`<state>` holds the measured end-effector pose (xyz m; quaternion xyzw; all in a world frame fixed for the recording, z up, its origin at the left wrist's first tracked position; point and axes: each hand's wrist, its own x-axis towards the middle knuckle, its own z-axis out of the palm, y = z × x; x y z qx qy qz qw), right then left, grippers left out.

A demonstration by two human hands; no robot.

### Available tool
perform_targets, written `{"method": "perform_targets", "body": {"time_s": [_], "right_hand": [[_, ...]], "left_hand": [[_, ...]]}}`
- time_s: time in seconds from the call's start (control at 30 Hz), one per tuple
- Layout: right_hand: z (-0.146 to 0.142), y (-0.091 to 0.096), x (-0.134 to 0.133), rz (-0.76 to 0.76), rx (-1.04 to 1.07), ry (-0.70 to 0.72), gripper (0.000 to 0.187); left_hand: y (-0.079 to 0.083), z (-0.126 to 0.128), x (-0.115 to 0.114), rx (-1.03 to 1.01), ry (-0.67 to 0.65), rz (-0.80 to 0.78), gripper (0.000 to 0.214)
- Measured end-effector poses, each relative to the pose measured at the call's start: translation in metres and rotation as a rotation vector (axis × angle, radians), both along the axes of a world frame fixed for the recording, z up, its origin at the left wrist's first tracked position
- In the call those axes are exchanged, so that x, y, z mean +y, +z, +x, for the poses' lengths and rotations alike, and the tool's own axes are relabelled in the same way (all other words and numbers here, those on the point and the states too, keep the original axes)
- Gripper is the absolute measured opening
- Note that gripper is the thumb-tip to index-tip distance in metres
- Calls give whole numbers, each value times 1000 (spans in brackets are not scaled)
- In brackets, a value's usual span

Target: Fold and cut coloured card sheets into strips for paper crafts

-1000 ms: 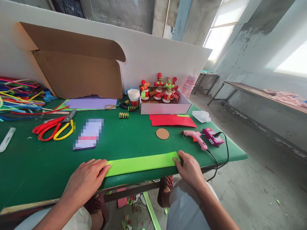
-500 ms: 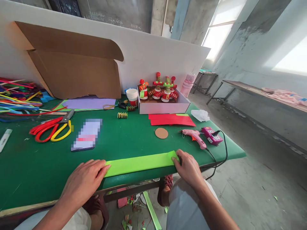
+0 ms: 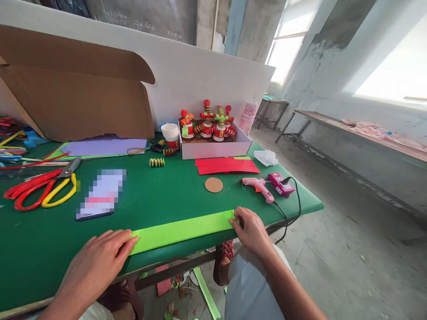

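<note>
A long lime-green paper strip (image 3: 183,231) lies along the front edge of the green table (image 3: 173,191). My left hand (image 3: 103,255) grips its left end between thumb and fingers. At the other end, my right hand (image 3: 250,229) pinches the strip's corner, thumb underneath the fingertips. Beyond the strip are a round brown cardboard disc (image 3: 213,185), red paper strips (image 3: 227,166) and a pink glue gun (image 3: 260,186). Small folded paper springs (image 3: 157,162) sit farther back on the table.
Red-and-yellow scissors (image 3: 60,186) and a blurred phone (image 3: 103,193) lie to the left. A white box (image 3: 216,150) holds several paper-cup figures, beside stacked paper cups (image 3: 170,133). The glue gun's cable (image 3: 298,200) hangs over the table's right edge. Paper scraps (image 3: 207,291) litter the floor.
The view has turned slightly right, so the table things appear shifted left. Both hands keep hold of the green strip's ends; it stays at the table edge.
</note>
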<state>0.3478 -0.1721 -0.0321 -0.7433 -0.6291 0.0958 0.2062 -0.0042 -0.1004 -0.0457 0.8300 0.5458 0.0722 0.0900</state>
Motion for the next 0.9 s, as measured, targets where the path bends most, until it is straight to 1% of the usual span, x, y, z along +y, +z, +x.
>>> {"method": "perform_targets", "body": {"time_s": [0.13, 0.27, 0.5, 0.63, 0.77, 0.9], "right_hand": [[2, 0, -1, 17, 42, 20, 23], [4, -2, 0, 26, 31, -7, 25], [4, -3, -1, 25, 3, -27, 20], [2, -4, -2, 30, 23, -60, 9], [-1, -6, -3, 55, 29, -91, 10], [-3, -6, -5, 29, 17, -130, 10]], "left_hand": [[2, 1, 0, -10, 9, -18, 47], [2, 1, 1, -11, 19, -36, 47], [-1, -1, 1, -8, 8, 6, 45], [-6, -3, 1, -13, -12, 24, 45], [-9, -5, 2, -2, -15, 38, 44], [-7, -5, 1, 17, -8, 8, 46]]}}
